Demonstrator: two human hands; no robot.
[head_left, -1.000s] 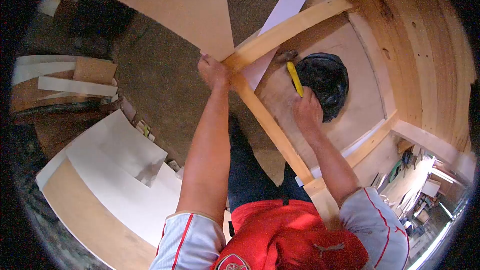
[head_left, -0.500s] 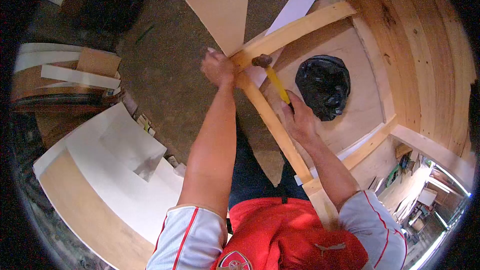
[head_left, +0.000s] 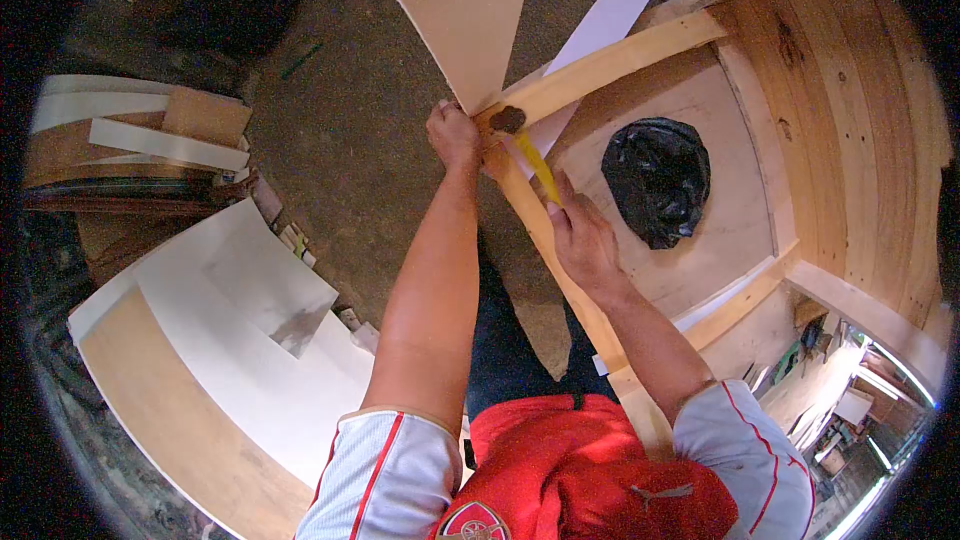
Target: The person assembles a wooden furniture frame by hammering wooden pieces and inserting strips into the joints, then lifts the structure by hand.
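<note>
My right hand [head_left: 588, 240] is wrapped around the yellow handle of a hammer [head_left: 538, 170]. The dark hammer head is over the near-left corner of a wooden frame [head_left: 620, 65], and I cannot tell whether it touches the wood. Beside that corner, my left hand [head_left: 455, 137] is closed, its fingers curled at the pointed lower end of a thin wooden panel [head_left: 470, 10]. What those fingers grip is hidden. No nail can be made out.
A black plastic bag [head_left: 657, 180] lies on the board inside the frame. Wooden slats [head_left: 850, 120] rise on the right. White sheets [head_left: 230, 310] lie at lower left, with stacked offcuts [head_left: 165, 145] beyond. A white strip [head_left: 605, 20] leans behind the frame.
The hammer head has moved left, from just inside the frame to over its corner. My right hand went with it. My left hand's fingers look more tightly curled, and the view shifted slightly.
</note>
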